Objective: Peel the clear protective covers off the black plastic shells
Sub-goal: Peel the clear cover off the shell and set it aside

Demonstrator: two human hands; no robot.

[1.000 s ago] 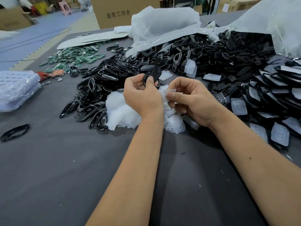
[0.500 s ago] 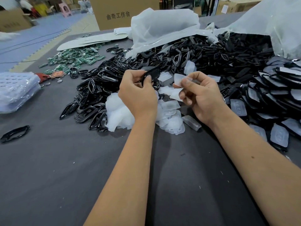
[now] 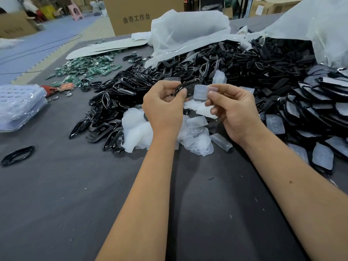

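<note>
You are at a big dark table (image 3: pixel 56 204). A huge pile of black shells (image 3: pixel 235 68) spreads over its far side, and a white bag (image 3: pixel 188 29) lies open behind the pile. On your right sit shells with covers still on (image 3: pixel 320 159). A brown box (image 3: pixel 143 14) stands at the back. Green boards (image 3: pixel 88 68) lie far left. A heap of peeled covers (image 3: pixel 137 132) rests just under your hands. One loose shell (image 3: pixel 17 155) lies alone at the left. Your left hand (image 3: pixel 163 110) curls around a black shell (image 3: pixel 188 87), held up over the heap. Your right hand (image 3: pixel 233 108) pinches a clear cover (image 3: pixel 204 92) between thumb and finger, right beside that shell.
</note>
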